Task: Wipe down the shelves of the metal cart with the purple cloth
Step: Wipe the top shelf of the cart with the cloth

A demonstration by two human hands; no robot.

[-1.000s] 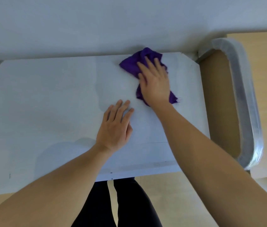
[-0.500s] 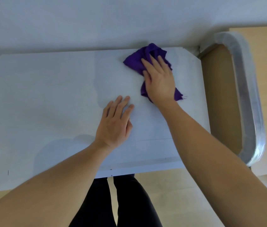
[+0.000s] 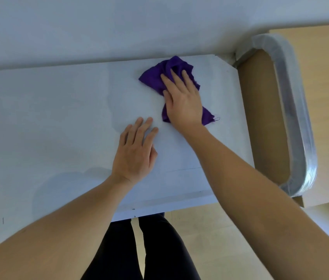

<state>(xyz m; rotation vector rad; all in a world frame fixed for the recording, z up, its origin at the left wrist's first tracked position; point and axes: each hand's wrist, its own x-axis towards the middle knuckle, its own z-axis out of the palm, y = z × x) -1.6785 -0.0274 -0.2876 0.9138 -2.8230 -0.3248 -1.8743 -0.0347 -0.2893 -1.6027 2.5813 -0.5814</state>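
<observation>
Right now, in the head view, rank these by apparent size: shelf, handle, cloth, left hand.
1. shelf
2. handle
3. cloth and left hand: these look about alike. The cloth is partly hidden under the right hand, so I leave them unranked.

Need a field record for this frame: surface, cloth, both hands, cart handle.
surface: pale top shelf of the cart
cloth: purple cloth, crumpled, on the far right part of the shelf
right hand: right hand flat on the cloth, fingers straight
left hand: left hand flat on bare shelf, apart from the cloth
handle: wrapped handle at the cart's right end
</observation>
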